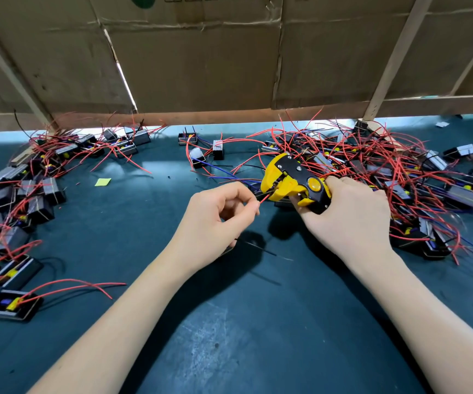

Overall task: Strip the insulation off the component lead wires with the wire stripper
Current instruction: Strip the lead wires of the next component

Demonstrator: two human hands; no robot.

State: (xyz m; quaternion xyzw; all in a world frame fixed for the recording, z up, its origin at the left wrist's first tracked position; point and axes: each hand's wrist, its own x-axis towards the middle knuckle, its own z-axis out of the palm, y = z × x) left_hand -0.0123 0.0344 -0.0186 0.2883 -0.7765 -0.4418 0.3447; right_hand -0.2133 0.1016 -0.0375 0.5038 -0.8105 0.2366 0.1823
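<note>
My right hand (349, 220) grips the handles of a yellow and black wire stripper (292, 182), held just above the green mat with its jaws pointing left. My left hand (215, 223) pinches a short red lead wire (264, 198) between thumb and forefinger, and the wire's far end sits in the stripper's jaws. The component this wire belongs to is hidden behind the tool. A thin black lead (260, 249) trails out from under my left hand.
Black block components with red, blue and black leads lie heaped at the right (400, 172) and at the left (24, 194). A few lie at the far centre (201, 155). A cardboard wall (201, 58) closes the back. A yellow paper scrap (103, 182) lies on the mat.
</note>
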